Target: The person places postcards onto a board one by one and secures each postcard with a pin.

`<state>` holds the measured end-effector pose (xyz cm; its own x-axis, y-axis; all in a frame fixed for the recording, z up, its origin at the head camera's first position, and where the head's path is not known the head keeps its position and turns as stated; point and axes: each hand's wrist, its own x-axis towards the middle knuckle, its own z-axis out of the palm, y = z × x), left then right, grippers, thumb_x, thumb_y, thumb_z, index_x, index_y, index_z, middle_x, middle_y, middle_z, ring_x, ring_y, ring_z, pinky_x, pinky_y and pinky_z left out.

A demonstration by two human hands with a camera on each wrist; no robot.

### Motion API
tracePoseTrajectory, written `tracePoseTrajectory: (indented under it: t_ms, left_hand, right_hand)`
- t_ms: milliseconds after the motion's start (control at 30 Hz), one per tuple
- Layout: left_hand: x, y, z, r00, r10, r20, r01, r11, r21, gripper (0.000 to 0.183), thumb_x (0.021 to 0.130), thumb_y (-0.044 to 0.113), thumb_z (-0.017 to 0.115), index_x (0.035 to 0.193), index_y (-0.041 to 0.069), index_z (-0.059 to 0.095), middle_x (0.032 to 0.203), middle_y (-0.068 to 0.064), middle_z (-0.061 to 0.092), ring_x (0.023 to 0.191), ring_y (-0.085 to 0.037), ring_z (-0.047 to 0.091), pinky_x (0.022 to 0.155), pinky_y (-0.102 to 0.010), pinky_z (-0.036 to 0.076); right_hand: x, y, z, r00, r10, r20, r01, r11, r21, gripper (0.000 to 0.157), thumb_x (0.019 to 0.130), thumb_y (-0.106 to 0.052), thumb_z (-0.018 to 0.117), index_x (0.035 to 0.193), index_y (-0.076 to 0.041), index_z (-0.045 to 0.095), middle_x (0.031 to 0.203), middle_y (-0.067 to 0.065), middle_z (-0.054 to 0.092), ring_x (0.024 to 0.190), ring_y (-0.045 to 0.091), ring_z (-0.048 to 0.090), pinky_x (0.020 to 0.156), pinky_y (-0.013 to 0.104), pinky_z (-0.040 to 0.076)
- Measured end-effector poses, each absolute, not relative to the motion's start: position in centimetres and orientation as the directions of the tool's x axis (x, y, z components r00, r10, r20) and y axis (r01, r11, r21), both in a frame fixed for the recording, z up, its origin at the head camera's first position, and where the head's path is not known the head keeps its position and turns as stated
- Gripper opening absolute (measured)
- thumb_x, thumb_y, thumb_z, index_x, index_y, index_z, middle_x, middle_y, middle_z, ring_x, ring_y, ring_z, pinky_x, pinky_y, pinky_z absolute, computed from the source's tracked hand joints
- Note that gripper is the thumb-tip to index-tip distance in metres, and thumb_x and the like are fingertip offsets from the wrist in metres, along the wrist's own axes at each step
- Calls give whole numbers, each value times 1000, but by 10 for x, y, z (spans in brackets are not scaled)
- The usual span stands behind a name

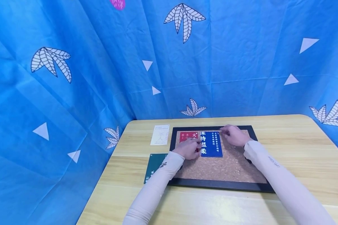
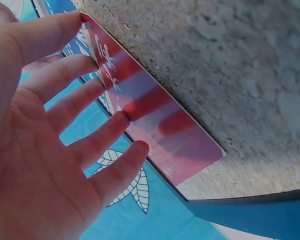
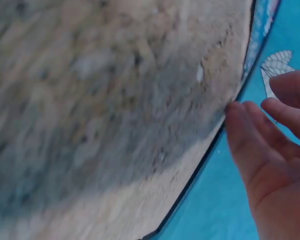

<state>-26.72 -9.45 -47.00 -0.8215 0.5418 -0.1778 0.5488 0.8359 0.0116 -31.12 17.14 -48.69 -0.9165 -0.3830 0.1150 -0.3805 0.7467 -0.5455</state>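
Observation:
A cork board (image 1: pixel 228 170) with a black frame lies on the table. At its upper left are a red card (image 1: pixel 185 135) and, just right of it, a blue card (image 1: pixel 215 147), both printed with white characters. My left hand (image 1: pixel 188 148) lies over the seam between the two cards. In the left wrist view its extended, spread fingers touch the red card (image 2: pixel 175 125) along one edge. My right hand (image 1: pixel 234 135) is by the blue card's top right corner. The right wrist view shows its fingertips at the board's edge, with nothing visibly pinched.
Left of the board, a white card (image 1: pixel 159 134) lies on the wooden table (image 1: pixel 124 175). A dark green card (image 1: pixel 154 164) sits below it, partly covered by the left sleeve. Behind the table hangs a blue curtain (image 1: pixel 228 62) with leaf and triangle prints.

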Motion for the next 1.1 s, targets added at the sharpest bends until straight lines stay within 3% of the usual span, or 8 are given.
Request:
tracePoseTrajectory:
  t_ms: [233, 500, 700, 900, 1100]
  left_hand:
    - [-268, -95, -470, -822, 539, -184, 546, 838, 12, 48, 101, 39, 66, 147, 28, 58, 164, 3, 44, 153, -27, 40, 122, -46, 41]
    - [-267, -96, -470, -823, 539, -181, 546, 838, 15, 48, 101, 39, 66, 147, 27, 58, 164, 3, 44, 153, -26, 40, 123, -46, 40]
    - [-267, -95, -470, -827, 534, -177, 540, 841, 14, 48, 100, 39, 67, 146, 28, 59, 163, 3, 45, 152, -25, 42, 122, -45, 41]
    - [-266, -96, -469, -823, 539, -181, 545, 838, 21, 47, 100, 38, 68, 145, 27, 61, 163, 2, 46, 152, -25, 43, 121, -45, 42]
    - [-267, -96, -469, -819, 545, -178, 550, 835, 26, 48, 100, 38, 67, 146, 26, 59, 164, 2, 45, 152, -27, 43, 121, -45, 42]
  right_hand:
    - [-298, 196, -475, -945, -311, 104, -309, 736, -603, 41, 103, -8, 53, 138, 12, 57, 134, 33, 62, 115, 44, 66, 98, 59, 54]
    - [-279, 224, -475, -954, -273, 124, -290, 735, -613, 44, 103, -13, 57, 136, 16, 56, 127, 39, 62, 112, 49, 66, 94, 61, 55]
    - [-266, 245, -484, -961, -234, 149, -276, 754, -596, 48, 102, -15, 59, 135, 20, 55, 119, 39, 63, 103, 43, 64, 86, 55, 54]
    - [-248, 263, -484, -980, -194, 39, -176, 764, -621, 59, 105, -22, 56, 139, 24, 45, 136, 49, 50, 116, 58, 61, 91, 63, 55]
    - [-232, 277, -487, -985, -166, -35, -110, 782, -614, 66, 106, -28, 54, 141, 26, 40, 133, 51, 50, 118, 61, 58, 92, 65, 53]
